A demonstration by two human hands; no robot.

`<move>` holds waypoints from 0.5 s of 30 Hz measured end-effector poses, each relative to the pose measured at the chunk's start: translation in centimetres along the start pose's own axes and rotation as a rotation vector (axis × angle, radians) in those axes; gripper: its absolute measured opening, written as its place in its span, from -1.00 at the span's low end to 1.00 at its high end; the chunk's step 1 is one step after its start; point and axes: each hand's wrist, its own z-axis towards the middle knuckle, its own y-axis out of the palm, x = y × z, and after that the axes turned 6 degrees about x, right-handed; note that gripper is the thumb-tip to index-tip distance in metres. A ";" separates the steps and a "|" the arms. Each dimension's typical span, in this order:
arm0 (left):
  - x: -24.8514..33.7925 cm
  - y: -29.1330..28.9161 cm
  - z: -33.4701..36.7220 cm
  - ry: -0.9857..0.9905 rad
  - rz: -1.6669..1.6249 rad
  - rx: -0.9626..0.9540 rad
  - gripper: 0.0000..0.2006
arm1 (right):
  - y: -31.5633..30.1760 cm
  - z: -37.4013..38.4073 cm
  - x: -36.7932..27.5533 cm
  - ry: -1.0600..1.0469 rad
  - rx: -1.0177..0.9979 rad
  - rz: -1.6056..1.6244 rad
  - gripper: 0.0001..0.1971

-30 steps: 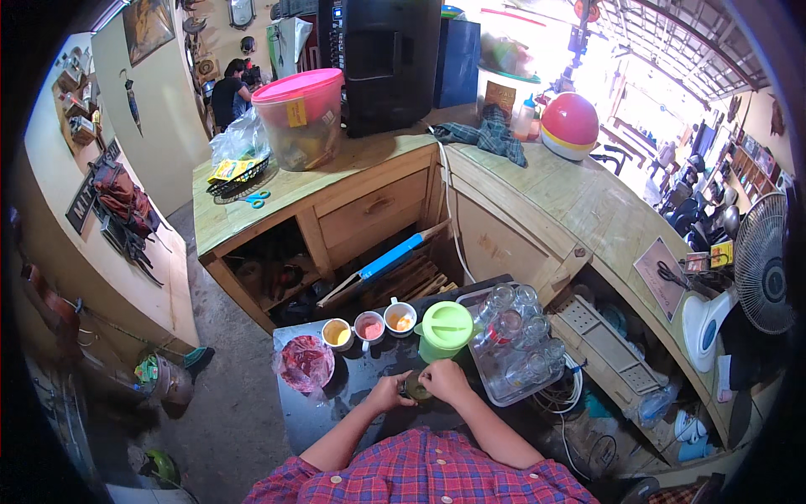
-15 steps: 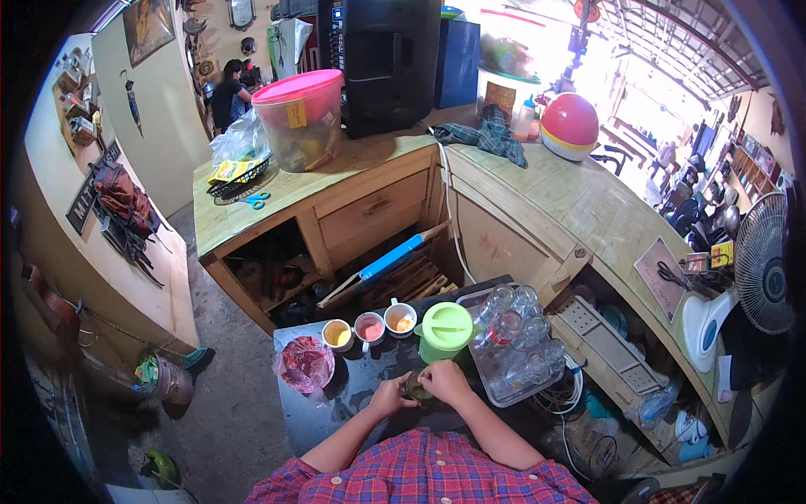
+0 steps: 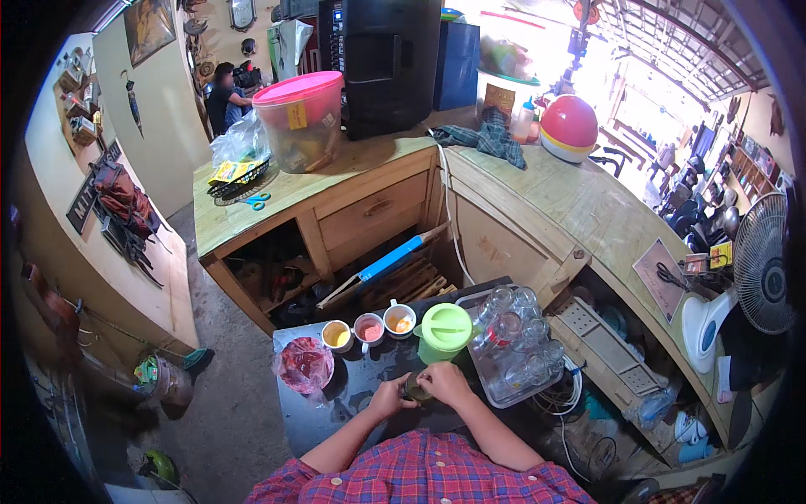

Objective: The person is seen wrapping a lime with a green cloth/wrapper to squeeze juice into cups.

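Note:
Close to my body, over the near edge of the dark table (image 3: 353,399), my left hand (image 3: 390,400) is wrapped around a small glass jar (image 3: 416,390) with a dark greenish look. My right hand (image 3: 445,382) is closed at the jar's mouth; its fingertips are pinched, and what they hold is too small to tell. Just beyond stands a light green lidded pitcher (image 3: 446,328). To its left are three white cups: one with yellow contents (image 3: 337,336), one with pink (image 3: 369,328), one with orange and white pieces (image 3: 400,318).
A clear tray (image 3: 514,398) of several upturned glasses (image 3: 534,332) sits right of the pitcher. A plastic-lined red and pink bowl (image 3: 305,364) is at the table's left. Beyond runs a wooden counter (image 3: 537,193) with a pink-lidded bucket (image 3: 300,118). A fan (image 3: 762,265) stands far right.
My hands stay around the jar, with only a slight shift of the right fingers at its mouth. In the background, a person has raised their head and turned.

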 end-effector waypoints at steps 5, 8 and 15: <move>0.9 -0.4 -0.1 -0.023 0.022 -0.009 -0.14 | 0.1 0.2 0.2 -0.113 0.122 -0.123 -0.83; 1.4 -0.6 0.1 -0.063 0.016 -0.037 -0.15 | 0.4 0.3 0.7 -0.090 0.102 -0.083 -0.84; 0.6 -0.3 0.1 -0.013 0.005 -0.026 -0.15 | 0.8 0.4 0.8 -0.123 0.067 -0.008 -0.87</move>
